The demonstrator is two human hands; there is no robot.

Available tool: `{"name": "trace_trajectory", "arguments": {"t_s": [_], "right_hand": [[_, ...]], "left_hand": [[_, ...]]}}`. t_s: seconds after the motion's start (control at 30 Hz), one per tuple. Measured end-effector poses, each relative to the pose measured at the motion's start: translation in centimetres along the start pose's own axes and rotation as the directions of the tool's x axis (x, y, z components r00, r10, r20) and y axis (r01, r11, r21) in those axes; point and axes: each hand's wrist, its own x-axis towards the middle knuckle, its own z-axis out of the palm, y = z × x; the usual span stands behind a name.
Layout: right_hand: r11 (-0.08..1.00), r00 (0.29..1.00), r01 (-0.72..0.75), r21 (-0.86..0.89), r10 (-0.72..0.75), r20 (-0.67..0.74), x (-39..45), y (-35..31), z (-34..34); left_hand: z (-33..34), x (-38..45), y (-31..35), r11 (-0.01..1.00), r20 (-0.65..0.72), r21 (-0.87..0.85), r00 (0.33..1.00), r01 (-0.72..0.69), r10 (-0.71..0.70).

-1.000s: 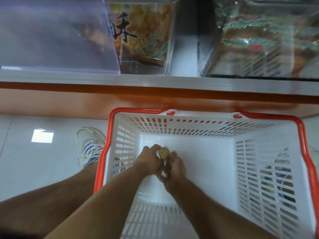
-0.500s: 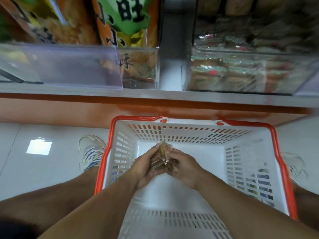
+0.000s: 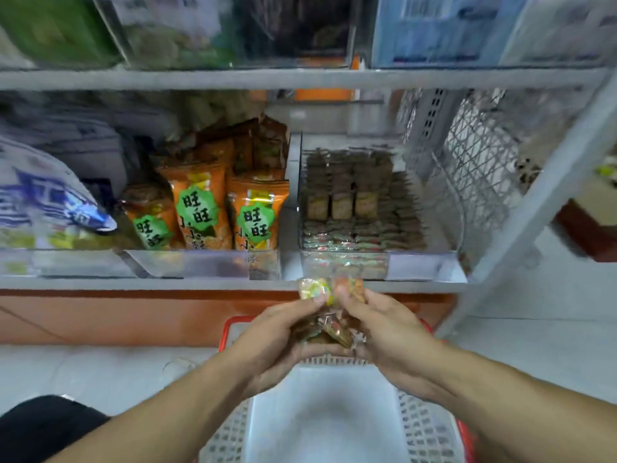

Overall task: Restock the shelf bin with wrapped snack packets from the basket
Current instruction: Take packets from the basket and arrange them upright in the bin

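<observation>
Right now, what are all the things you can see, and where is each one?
snack packets: a small bunch, clear wrap with yellow-green and orange, held above the basket
basket: one, white with red rim, on the floor
shelf bin: one, clear, low shelf, right; rows of brownish packets inside
orange bags: about three in front, standing left of the bin
blue-white bag: one, far left
left hand: holds the packets
right hand: holds the packets
</observation>
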Motion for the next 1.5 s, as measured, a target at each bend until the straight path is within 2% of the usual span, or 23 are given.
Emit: {"name": "trace_trajectory", "arguments": {"t_s": [0.1,0.2,0.3,0.47,0.6,0.67,0.77,0.9,1.0,1.07,1.17,1.3,1.37,1.4,1.5], "right_hand": [[0.980,0.987,0.158,0.120,-0.153,-0.051,-1.0,-4.0,0.3],[0.924,0.921,0.379,-0.047,-0.382,-0.078,-1.7,-6.7,0.8],[0.834,0.847,0.519,-0.188,-0.531,-0.017,-1.5,-7.4,0.8],[0.786,0.806,0.588,-0.190,-0.589,0.060,-1.0,-7.9,-0.4],[0.686,0.761,0.612,-0.394,-0.647,0.054,-0.8,-8.1,-1.4],[0.688,0.769,0.603,-0.402,-0.636,0.066,-0.7,-7.5,-1.7],[0.767,0.808,0.573,-0.288,-0.589,0.039,-0.9,-7.1,-1.6],[0.793,0.826,0.524,-0.311,-0.563,-0.042,-1.3,-7.0,-1.1],[0.904,0.917,0.386,-0.182,-0.397,-0.025,-1.5,-7.5,-1.2],[0.926,0.941,0.334,-0.176,-0.338,0.010,-1.7,-8.0,-1.4],[0.913,0.930,0.359,-0.194,-0.367,-0.007,-1.9,-8.8,-2.2],[0.867,0.910,0.403,-0.292,-0.413,0.031,-2.4,-9.8,-3.2],[0.860,0.927,0.370,-0.350,-0.364,0.086,-2.6,-10.3,-3.4],[0.855,0.937,0.349,-0.383,-0.331,0.114,-2.7,-10.4,-3.5],[0.875,0.965,0.260,-0.408,-0.221,0.140,-2.9,-10.8,-4.0]], "left_hand": [[3.7,-0.8,3.8,0.998,-0.002,-0.029,0.998,-0.062,0.062],[6.3,-1.3,5.8,0.993,0.055,-0.100,0.997,-0.054,0.060],[7.2,-1.0,6.3,0.970,0.004,-0.234,0.998,-0.063,0.066],[8.1,0.3,7.2,0.904,-0.082,-0.392,0.985,-0.170,0.149],[7.8,0.8,7.6,0.904,-0.102,-0.377,0.979,-0.202,0.177],[7.6,0.7,7.5,0.919,-0.140,-0.318,0.970,-0.235,0.200],[7.7,0.6,7.3,0.919,-0.162,-0.267,0.954,-0.290,0.254],[8.0,0.7,7.2,0.915,-0.203,-0.247,0.940,-0.320,0.274],[8.1,0.7,7.1,0.928,-0.251,-0.217,0.936,-0.304,0.248],[8.2,0.6,7.1,0.934,-0.247,-0.183,0.934,-0.305,0.257],[7.8,0.7,7.2,0.948,-0.259,-0.026,0.918,-0.317,0.300],[6.4,0.4,7.3,0.913,-0.260,0.341,0.911,-0.224,0.320],[6.1,0.0,7.6,0.813,-0.122,0.564,0.958,-0.147,0.258],[6.0,-0.3,7.9,0.767,-0.050,0.633,0.982,-0.108,0.180],[5.8,-0.8,8.4,0.768,0.024,0.640,0.998,0.025,-0.052]]}}
